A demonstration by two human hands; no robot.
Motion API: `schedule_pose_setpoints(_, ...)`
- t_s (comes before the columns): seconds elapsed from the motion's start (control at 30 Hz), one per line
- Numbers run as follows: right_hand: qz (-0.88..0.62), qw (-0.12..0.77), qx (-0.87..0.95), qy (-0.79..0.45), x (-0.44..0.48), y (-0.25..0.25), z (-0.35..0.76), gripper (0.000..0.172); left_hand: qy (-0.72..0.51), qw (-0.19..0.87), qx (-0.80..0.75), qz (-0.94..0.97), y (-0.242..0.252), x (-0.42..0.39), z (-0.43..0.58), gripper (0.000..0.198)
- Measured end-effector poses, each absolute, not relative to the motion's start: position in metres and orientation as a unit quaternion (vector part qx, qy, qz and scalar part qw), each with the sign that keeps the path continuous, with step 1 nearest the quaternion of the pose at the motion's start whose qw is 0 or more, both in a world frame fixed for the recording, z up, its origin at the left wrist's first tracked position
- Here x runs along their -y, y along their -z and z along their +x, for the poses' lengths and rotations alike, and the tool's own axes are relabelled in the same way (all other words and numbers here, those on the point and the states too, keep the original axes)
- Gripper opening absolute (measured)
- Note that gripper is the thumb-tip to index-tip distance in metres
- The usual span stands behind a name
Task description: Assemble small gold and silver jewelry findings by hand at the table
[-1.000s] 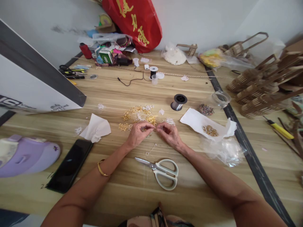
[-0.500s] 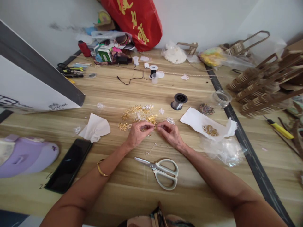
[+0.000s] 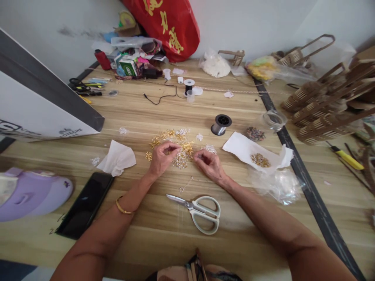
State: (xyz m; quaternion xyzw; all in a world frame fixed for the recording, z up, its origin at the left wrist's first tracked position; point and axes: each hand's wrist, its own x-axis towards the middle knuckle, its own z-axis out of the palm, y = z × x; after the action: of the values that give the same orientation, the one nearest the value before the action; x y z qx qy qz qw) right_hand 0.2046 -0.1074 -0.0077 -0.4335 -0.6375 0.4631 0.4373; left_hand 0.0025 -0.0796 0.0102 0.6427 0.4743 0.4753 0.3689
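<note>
A heap of small gold and silver jewellery parts point(image 3: 180, 150) lies mid-table. My left hand point(image 3: 160, 159) is over the heap's left side, thumb and fingers pinched on a small gold piece. My right hand point(image 3: 208, 164) rests just right of the heap, fingers curled in a pinch on something too small to make out. A thin bead chain point(image 3: 186, 184) lies on the wood below both hands. White-handled scissors point(image 3: 199, 210) lie nearer me, blades pointing left.
A black phone point(image 3: 84, 205) and purple cap point(image 3: 32, 195) lie at left, a crumpled tissue point(image 3: 117, 159) beside them. A wire spool point(image 3: 221, 124), white paper with beads point(image 3: 254, 154), a glass jar point(image 3: 274, 120) and wooden baskets point(image 3: 325, 105) sit at right. Clutter and a red bag point(image 3: 168, 23) line the back wall.
My left hand has moved left and up into the gold heap, parting from my right hand; the two were pinched together before. My right hand has stayed put.
</note>
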Motion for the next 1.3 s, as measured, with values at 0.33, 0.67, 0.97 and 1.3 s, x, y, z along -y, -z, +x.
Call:
schedule_pose_setpoints(0.33,-0.412,0.407,0.688,-0.437,0.107,0.007,0.206,0.015,-0.487,0.312,-0.528,0.622,-0.014,0.057,-0.001,0.013)
schedule_pose_setpoints(0.67,-0.397,0.396,0.699,-0.444,0.107,0.008,0.206,0.019,-0.408,0.204,-0.505,0.733,-0.005,0.029,0.008,0.011)
schedule_pose_setpoints(0.97,-0.391,0.402,0.662,-0.498,0.105,0.011,0.206,0.021,-0.309,0.078,-0.491,0.811,0.003,0.019,0.004,0.015)
schedule_pose_setpoints(1.3,-0.403,0.416,0.645,-0.498,0.102,0.011,0.206,0.021,-0.369,0.164,-0.456,0.793,-0.018,0.047,-0.001,0.012)
